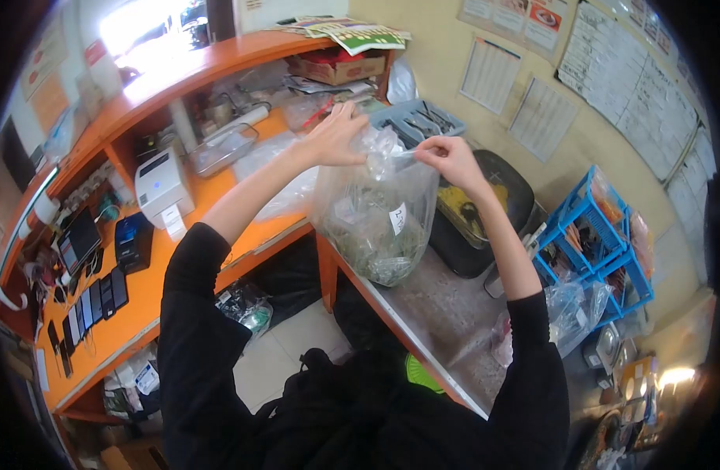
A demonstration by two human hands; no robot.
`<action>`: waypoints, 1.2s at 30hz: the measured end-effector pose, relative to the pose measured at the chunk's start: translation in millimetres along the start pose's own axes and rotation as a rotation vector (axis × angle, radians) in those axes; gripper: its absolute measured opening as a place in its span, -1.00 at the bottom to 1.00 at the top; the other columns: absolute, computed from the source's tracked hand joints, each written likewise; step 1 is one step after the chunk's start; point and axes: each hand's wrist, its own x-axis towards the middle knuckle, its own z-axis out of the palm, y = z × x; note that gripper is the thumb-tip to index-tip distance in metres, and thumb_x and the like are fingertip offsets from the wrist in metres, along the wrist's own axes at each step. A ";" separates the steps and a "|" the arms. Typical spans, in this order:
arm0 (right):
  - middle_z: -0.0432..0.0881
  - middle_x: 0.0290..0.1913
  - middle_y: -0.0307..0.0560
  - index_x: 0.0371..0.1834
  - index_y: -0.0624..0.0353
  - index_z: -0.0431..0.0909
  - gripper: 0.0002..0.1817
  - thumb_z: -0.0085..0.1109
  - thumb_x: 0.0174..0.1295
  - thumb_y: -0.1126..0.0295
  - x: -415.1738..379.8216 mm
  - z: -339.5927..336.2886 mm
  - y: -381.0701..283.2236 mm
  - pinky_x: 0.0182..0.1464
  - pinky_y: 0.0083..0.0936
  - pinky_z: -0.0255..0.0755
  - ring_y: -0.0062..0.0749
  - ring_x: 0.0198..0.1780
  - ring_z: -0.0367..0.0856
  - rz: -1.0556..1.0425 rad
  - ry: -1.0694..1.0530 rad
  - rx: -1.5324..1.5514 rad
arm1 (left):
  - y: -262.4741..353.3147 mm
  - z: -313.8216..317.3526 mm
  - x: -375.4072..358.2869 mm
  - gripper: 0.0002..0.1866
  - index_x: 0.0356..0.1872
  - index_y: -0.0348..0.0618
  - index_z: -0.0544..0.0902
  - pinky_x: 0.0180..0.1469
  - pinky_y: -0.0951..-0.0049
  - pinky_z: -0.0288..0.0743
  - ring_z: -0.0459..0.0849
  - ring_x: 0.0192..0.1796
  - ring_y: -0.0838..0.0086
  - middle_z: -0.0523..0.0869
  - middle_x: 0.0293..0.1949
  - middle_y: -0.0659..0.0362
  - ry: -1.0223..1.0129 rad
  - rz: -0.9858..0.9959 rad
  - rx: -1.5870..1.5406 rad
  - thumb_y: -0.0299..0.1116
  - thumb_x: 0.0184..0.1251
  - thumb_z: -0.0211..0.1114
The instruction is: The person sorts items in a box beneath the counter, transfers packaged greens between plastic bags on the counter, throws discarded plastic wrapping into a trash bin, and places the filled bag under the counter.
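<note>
Orange counter meets grey worktop, fingers pinching a bag.

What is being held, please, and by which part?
A clear plastic bag of greenery, by its top: the right hand pinches the edge; the left hand is at the other side, its grip unclear.

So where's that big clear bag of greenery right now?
The bag is near the middle of the head view, its top between the person's left hand and right hand, just left of the black container in the picture.
</note>
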 end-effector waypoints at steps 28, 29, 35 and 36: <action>0.59 -0.22 -0.12 -0.11 0.31 0.51 -0.68 0.02 0.24 0.27 2.4 146.6 191.6 -0.21 -0.58 0.41 -0.64 -0.23 0.47 0.311 -0.970 0.332 | 37.5 40.7 3.9 -0.83 -0.40 -0.04 0.56 -0.06 0.27 0.25 0.48 -0.15 0.31 0.49 -0.40 0.18 -0.408 0.206 0.019 -0.42 -0.12 0.20; 0.59 -0.21 -0.11 -0.11 0.31 0.51 -0.68 0.02 0.24 0.27 7.2 130.3 189.0 -0.22 -0.58 0.41 -0.64 -0.23 0.47 0.347 -0.958 0.344 | 34.0 37.5 -0.1 -0.83 -0.39 -0.04 0.57 -0.06 0.28 0.25 0.48 -0.13 0.31 0.49 -0.39 0.17 -0.388 0.181 0.010 -0.41 -0.11 0.20; 0.52 -0.02 -0.03 0.06 0.29 0.38 -0.60 -0.11 0.33 0.20 35.0 6.9 133.0 -0.05 -0.34 0.46 -0.33 -0.06 0.52 0.538 -0.742 0.651 | 10.9 28.2 -17.0 -0.79 -0.31 -0.05 0.59 0.03 0.28 0.24 0.47 -0.05 0.31 0.50 -0.25 0.10 -0.469 0.114 -0.045 -0.34 -0.05 0.23; 0.51 -0.03 -0.01 0.06 0.32 0.35 -0.62 -0.15 0.34 0.24 32.0 -11.3 108.3 -0.04 -0.07 0.47 -0.26 -0.01 0.52 0.477 -0.634 0.797 | 15.2 27.4 -23.8 -0.75 -0.26 -0.05 0.59 0.07 0.27 0.23 0.46 -0.02 0.30 0.51 -0.20 0.10 -0.556 0.112 -0.035 -0.32 -0.03 0.24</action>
